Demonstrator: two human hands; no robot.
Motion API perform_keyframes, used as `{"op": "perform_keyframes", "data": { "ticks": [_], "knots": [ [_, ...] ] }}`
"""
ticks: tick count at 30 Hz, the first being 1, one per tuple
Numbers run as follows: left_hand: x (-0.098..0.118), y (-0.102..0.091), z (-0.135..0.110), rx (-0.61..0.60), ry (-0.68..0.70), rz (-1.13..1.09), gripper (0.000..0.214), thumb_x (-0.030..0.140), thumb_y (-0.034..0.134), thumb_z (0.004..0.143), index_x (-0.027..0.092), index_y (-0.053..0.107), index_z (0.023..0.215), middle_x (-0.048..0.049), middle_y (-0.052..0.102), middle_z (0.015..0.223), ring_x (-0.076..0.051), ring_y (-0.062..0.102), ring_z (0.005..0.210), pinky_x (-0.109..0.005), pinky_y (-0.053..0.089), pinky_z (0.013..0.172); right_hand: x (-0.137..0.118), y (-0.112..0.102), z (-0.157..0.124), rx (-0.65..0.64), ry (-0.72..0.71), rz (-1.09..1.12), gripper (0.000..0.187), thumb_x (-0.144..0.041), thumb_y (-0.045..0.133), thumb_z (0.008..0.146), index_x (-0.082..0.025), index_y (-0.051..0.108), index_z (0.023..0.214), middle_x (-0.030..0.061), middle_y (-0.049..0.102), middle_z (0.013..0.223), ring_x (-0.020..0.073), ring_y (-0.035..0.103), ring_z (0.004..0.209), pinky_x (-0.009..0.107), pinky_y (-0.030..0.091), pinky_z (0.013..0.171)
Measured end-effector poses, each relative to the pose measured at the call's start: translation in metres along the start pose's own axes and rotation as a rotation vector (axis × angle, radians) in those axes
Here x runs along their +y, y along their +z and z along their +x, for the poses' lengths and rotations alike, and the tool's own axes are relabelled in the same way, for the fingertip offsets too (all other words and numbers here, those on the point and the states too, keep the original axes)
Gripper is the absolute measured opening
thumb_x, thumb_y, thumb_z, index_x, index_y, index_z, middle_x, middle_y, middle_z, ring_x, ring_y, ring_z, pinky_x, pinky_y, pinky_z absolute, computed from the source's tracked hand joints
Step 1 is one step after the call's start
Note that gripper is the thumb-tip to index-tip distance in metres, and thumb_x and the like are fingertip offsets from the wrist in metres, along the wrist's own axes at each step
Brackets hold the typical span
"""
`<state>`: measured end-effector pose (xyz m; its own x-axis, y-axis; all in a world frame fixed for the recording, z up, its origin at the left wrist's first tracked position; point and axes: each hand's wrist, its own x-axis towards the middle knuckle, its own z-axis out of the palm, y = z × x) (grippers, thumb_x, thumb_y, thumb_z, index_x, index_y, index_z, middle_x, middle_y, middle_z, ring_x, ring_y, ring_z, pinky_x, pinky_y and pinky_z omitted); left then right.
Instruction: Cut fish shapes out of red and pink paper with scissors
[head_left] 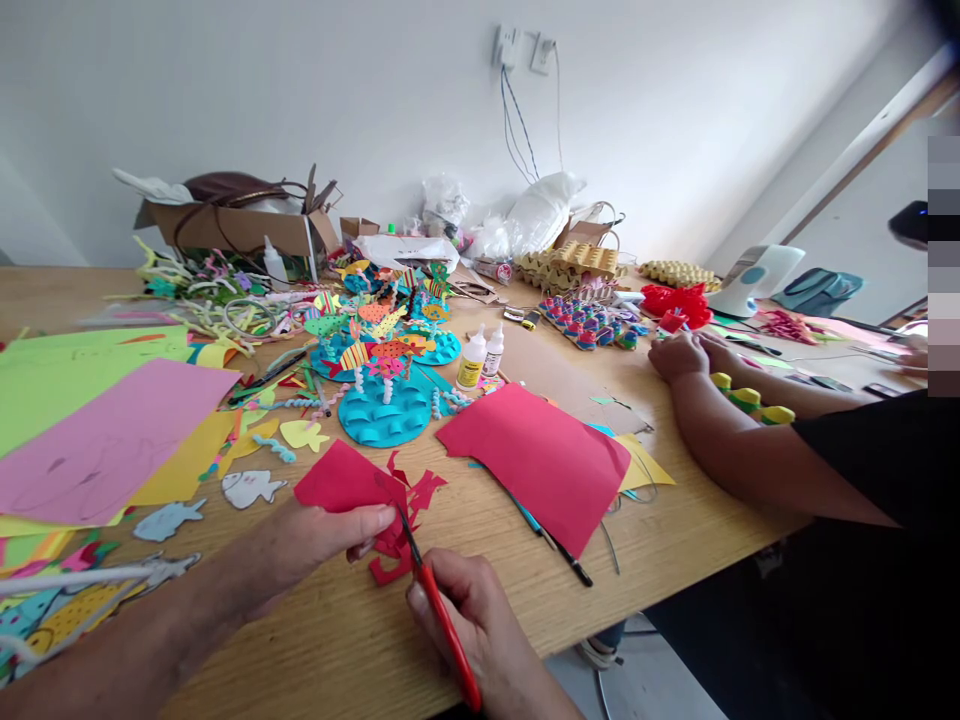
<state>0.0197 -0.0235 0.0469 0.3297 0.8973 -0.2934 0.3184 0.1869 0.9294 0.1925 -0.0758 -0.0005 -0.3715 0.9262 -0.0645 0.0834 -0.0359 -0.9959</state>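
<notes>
Pinched between the thumb and fingers of my left hand is a piece of red paper. My right hand grips red-handled scissors, whose dark blades meet the paper's right edge close to my left thumb. Red paper scraps lie on the table just beneath the blades. To the right rests a larger red sheet with a cut edge. Beside my left forearm are a white fish cutout and a blue fish cutout.
Blue round bases with colourful paper fish stand ahead, beside glue bottles. Green and pink sheets cover the left side. A co-worker's arms rest on the table at right. Pencils lie under the large red sheet's edge.
</notes>
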Motion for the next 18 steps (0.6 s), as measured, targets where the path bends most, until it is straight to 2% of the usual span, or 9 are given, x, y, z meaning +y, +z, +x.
{"op": "perform_keyframes", "data": {
  "ticks": [5, 18],
  "knots": [
    [-0.0035, 0.0009, 0.0026, 0.011, 0.050, -0.030, 0.025, 0.038, 0.051, 0.073, 0.021, 0.045, 0.056, 0.0061, 0.048, 0.054, -0.013, 0.043, 0.056, -0.024, 0.035, 0.054, -0.0007, 0.0008, 0.0002, 0.015, 0.023, 0.005, 0.033, -0.037, 0.046, 0.082, -0.018, 0.036, 0.057, -0.0056, 0.028, 0.054, 0.0074, 0.024, 0.050, 0.022, 0.018, 0.045],
    [-0.0062, 0.0010, 0.0023, 0.002, 0.036, -0.022, 0.022, 0.035, 0.053, 0.071, 0.021, 0.048, 0.055, 0.0063, 0.050, 0.053, -0.013, 0.045, 0.056, -0.024, 0.036, 0.054, 0.0001, 0.0002, 0.0012, 0.009, 0.000, 0.009, 0.030, -0.032, 0.045, 0.083, -0.018, 0.035, 0.058, -0.0059, 0.029, 0.055, 0.0069, 0.024, 0.050, 0.021, 0.020, 0.046]
  ]
}}
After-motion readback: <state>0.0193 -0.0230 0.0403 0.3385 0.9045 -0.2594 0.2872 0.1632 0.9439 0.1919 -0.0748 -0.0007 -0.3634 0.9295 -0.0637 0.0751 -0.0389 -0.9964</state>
